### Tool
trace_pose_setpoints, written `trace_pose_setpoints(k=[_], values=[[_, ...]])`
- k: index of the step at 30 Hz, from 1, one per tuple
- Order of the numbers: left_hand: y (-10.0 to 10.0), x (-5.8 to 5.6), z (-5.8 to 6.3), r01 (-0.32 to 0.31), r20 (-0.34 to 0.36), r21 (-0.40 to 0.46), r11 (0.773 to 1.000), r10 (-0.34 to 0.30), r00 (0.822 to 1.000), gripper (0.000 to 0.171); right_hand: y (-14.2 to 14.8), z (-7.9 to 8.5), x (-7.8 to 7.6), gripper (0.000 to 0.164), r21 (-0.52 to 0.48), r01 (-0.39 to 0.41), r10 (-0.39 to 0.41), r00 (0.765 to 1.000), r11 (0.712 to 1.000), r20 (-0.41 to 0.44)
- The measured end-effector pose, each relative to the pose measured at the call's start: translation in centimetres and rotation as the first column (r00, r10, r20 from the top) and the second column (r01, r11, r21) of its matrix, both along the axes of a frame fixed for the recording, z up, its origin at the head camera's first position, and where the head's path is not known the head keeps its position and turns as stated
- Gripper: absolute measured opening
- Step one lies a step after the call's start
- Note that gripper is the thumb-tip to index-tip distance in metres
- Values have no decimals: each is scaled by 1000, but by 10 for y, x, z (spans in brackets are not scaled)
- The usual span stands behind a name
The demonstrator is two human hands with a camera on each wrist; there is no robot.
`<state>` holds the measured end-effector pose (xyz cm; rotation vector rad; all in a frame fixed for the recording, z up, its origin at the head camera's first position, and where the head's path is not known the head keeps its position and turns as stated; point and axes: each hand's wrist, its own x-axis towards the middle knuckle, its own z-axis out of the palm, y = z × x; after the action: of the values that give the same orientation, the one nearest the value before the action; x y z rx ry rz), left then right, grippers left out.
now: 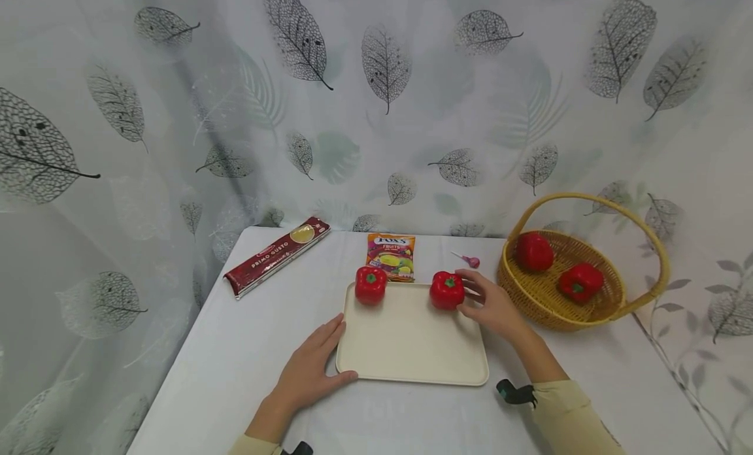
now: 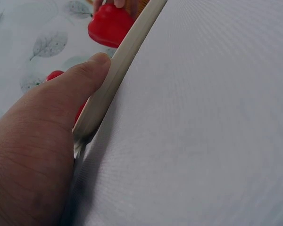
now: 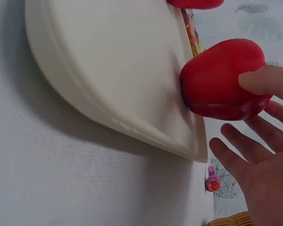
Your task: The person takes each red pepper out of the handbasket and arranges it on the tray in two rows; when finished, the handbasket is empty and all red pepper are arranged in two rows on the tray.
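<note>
A cream tray [image 1: 412, 337] lies on the white table. My left hand [image 1: 312, 367] rests at its front left corner, fingers extended along the left side and thumb against the front rim, as the left wrist view also shows. On the tray's back right part stands a red bell pepper [image 1: 446, 291], which my right hand [image 1: 491, 303] pinches from the right. In the right wrist view the thumb [image 3: 264, 82] presses that pepper's side while the lower fingers spread apart from it. Another red bell pepper [image 1: 370, 286] stands at the back left corner of the tray.
A wicker basket [image 1: 553, 311] with a tall handle stands at the right, holding two red bell peppers [image 1: 580, 282]. Behind the tray are a Fox's candy bag [image 1: 391, 255] and a pink lollipop [image 1: 471, 261]. A red spaghetti pack [image 1: 276, 257] lies back left.
</note>
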<state>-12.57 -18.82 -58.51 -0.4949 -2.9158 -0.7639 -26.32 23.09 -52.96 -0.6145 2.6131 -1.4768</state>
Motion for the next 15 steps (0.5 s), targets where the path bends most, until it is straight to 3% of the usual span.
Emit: trace_pose_setpoints(k=[15], values=[[-1,-1,-3,2,-2,-2,1000,-2,1000,108,-2,0,0,80,28,19,-19,1000,999,-15]])
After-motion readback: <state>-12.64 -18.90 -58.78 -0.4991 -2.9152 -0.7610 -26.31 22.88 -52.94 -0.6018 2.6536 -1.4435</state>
